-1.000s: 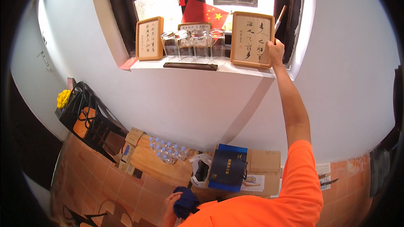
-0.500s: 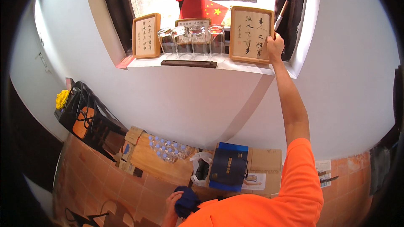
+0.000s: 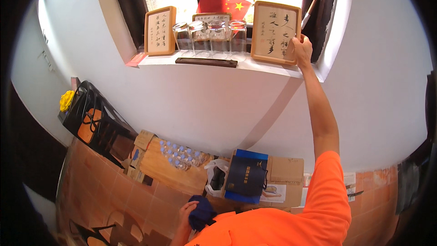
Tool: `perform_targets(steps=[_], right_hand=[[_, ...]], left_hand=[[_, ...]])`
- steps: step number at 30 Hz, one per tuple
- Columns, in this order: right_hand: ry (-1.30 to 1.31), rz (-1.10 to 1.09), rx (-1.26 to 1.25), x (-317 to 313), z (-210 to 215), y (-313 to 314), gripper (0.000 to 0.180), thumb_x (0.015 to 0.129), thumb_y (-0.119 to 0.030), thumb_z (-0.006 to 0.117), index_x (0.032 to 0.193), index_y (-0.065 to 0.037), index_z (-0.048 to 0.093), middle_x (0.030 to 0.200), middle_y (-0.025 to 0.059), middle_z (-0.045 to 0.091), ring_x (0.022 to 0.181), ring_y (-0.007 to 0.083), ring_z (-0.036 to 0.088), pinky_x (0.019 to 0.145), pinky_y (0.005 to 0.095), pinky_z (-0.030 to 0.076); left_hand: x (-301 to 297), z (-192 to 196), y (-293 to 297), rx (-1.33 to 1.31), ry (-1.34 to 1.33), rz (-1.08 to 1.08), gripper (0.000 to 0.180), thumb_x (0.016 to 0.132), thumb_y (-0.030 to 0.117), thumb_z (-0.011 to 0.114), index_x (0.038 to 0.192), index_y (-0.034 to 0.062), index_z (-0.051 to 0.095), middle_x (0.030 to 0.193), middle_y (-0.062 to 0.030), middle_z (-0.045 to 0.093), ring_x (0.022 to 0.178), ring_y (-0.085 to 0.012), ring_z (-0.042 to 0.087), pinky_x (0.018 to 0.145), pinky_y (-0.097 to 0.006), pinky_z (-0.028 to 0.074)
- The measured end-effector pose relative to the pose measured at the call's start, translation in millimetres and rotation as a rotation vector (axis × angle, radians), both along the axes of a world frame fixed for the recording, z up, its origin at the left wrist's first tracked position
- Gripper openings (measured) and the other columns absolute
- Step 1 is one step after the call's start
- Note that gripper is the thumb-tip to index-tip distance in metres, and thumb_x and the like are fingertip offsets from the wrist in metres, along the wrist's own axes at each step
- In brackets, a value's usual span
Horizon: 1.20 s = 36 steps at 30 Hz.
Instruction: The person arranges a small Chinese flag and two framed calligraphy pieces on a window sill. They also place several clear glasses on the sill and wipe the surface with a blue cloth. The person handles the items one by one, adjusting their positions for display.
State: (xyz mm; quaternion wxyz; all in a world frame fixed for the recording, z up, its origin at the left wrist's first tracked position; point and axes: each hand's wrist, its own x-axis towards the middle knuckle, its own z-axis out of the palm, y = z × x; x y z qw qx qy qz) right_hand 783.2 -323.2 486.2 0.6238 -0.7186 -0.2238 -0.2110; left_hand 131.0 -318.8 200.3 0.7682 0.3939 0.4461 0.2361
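Observation:
At the right end of the windowsill, my right hand [image 3: 302, 51] is closed on the lower right edge of a wooden picture frame [image 3: 276, 32] with brush writing. The frame stands upright on the sill, tilted slightly. Low in the view, my left hand [image 3: 186, 212] holds a crumpled dark blue cloth item [image 3: 201, 212] close to my body; whether it is a cap or a rag I cannot tell. Several upside-down drinking glasses [image 3: 216, 38] stand in a row left of the frame. Behind my right hand, a slim white-and-brown stick-like object [image 3: 309, 12] leans by the window.
Also on the sill are another wooden frame [image 3: 160, 32], a small frame behind the glasses, a red flag [image 3: 223, 3] and a dark wooden strip [image 3: 206, 62]. Below are water bottles [image 3: 181, 154], a white plastic bag [image 3: 215, 177], a blue paper bag [image 3: 247, 175], cardboard [image 3: 286, 169] and a black chair [image 3: 102, 123].
The view has shifted a little, so the sill sits higher. My right hand is slightly lower along the picture frame's right edge. My left hand still holds the blue cloth item.

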Motion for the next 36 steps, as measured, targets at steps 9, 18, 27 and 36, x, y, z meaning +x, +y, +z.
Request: perform_targets(steps=[9,18,27,36], right_hand=[[-0.059,0.010,0.049,3.6,-7.7,3.4,0.047,0.083,-0.023,0.060,0.122,0.004,0.055,0.107,0.0131,0.066,0.098,0.0228,0.064,0.088,0.0315,0.048],[-0.216,-0.205,-0.167,13.1,-1.6,-21.8,0.050,0.080,-0.023,0.062,0.121,0.004,0.054,0.101,0.0172,0.061,0.099,0.0305,0.059,0.088,0.0371,0.047],[-0.568,0.088,-0.010,-156.1,-61.8,-85.5,0.039,0.086,0.000,0.053,0.125,0.000,0.052,0.121,0.0142,0.056,0.112,0.0260,0.054,0.091,0.0361,0.044],[-0.029,0.217,-0.400,-278.2,-318.0,-183.9,0.023,0.087,0.004,0.050,0.108,-0.001,0.060,0.094,0.0067,0.062,0.091,0.0164,0.059,0.081,0.0300,0.048]], left_hand=[[-4.4,-8.1,-2.4,-0.022,-0.007,-0.014,0.018,0.083,0.006,0.064,0.099,-0.0014,0.069,0.094,-0.0072,0.067,0.084,-0.0148,0.063,0.078,-0.024,0.049],[-4.4,-7.7,-7.4,0.054,0.041,-0.011,0.018,0.082,0.007,0.067,0.098,-0.0007,0.071,0.091,-0.0041,0.066,0.082,-0.0123,0.061,0.075,-0.023,0.048],[-3.5,-9.2,-28.0,-0.019,-0.037,-0.032,0.016,0.085,0.007,0.065,0.098,0.0000,0.071,0.093,-0.0046,0.067,0.081,-0.0104,0.061,0.073,-0.023,0.049],[-19.6,-15.1,-17.0,0.065,-0.015,-0.145,0.015,0.085,0.005,0.064,0.098,0.0018,0.072,0.094,-0.0018,0.067,0.083,-0.0085,0.060,0.076,-0.022,0.047]])
